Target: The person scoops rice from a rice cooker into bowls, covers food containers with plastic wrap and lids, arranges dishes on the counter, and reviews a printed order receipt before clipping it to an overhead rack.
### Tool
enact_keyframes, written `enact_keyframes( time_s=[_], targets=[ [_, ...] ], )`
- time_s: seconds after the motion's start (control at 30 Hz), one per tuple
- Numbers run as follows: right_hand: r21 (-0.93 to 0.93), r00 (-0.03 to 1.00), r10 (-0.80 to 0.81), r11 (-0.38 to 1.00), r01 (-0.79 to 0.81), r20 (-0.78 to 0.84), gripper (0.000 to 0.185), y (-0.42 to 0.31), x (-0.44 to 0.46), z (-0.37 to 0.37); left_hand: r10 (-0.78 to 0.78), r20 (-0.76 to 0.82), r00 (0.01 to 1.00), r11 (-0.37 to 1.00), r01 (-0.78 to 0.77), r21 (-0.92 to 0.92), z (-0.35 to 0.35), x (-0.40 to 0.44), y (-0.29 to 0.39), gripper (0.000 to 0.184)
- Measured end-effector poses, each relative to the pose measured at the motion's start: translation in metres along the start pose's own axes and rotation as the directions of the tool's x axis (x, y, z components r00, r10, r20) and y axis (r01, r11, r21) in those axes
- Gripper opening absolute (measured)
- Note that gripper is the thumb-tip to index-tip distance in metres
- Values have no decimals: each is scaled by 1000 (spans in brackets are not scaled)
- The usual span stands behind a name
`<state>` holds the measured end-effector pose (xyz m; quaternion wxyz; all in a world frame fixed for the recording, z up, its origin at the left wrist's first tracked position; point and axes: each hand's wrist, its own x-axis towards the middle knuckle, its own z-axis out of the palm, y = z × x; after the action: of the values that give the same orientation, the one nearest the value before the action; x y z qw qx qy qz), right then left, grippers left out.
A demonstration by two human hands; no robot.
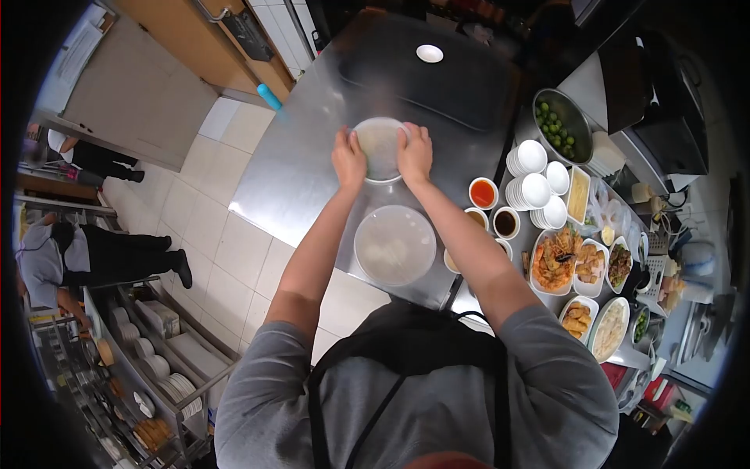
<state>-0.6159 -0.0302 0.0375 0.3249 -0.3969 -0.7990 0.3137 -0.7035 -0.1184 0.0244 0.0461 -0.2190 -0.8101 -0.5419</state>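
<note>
My left hand (349,159) and my right hand (415,153) grip a round white-rimmed container (380,148) from its two sides, fingers curled around the rim. It looks covered by a cloudy, see-through top, and what lies inside is blurred. Nearer my body, a second round container (394,262) with a similar hazy cover rests on the steel table (289,168); something pale shows through it. To the right of my right forearm are a bowl of red sauce (483,193) and a bowl of dark sauce (506,223).
A small white dish (430,54) lies on a dark tray (367,66) at the far side. Stacked white dishes (528,190), a bowl of green fruit (556,129) and food trays (556,262) crowd the right. Two people (55,250) stand left, near a dish cart (176,348).
</note>
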Motion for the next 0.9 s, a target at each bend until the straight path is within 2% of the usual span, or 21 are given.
enact_keyframes(
  time_s=[0.03,0.1,0.2,0.27,0.3,0.33,0.37,0.4,0.47,0.57,0.63,0.73,0.77,0.9],
  targets=[
    [-56,1000,11,998,-10,20,30,0,1,1,-4,4,1000,1000,4,19,1,1,-3,27],
    [-34,1000,-12,999,12,7,30,0,2,0,-10,11,1000,999,9,40,2,2,-2,28],
    [-16,998,-63,998,63,-16,30,4,-1,3,-24,-37,999,1000,23,-22,-1,-2,2,27],
    [-21,995,-95,995,94,-37,30,8,2,-2,144,-58,988,990,-143,12,0,-1,-5,25],
    [13,994,-66,998,65,87,31,8,4,-11,148,-59,987,989,-148,10,-1,1,-5,25],
    [43,976,-40,999,31,212,31,9,7,-17,96,36,995,995,-96,16,-4,2,-6,24],
    [44,977,-39,999,31,209,31,13,11,-19,41,133,990,999,-46,28,-5,3,-7,26],
    [71,961,-79,996,62,265,32,17,15,-19,44,138,989,998,-49,29,-7,6,-5,26],
    [96,940,-110,992,84,322,33,26,19,-14,7,300,954,997,-31,74,-8,11,-2,28],
    [173,932,-134,982,79,337,36,31,27,-8,8,381,925,999,-23,34,-4,17,-8,29],
    [156,869,1,984,-90,496,40,27,33,-10,-37,407,913,999,29,26,-5,18,-5,30],
    [89,827,83,983,-159,555,44,19,38,-17,-95,449,889,991,126,-39,3,19,-16,35],
    [89,827,88,982,-164,556,44,20,39,-16,-113,462,880,980,175,-93,6,20,-22,37],
    [144,838,101,967,-208,536,41,25,37,-13,-108,463,880,984,162,-79,6,20,-21,40]
  ],
)
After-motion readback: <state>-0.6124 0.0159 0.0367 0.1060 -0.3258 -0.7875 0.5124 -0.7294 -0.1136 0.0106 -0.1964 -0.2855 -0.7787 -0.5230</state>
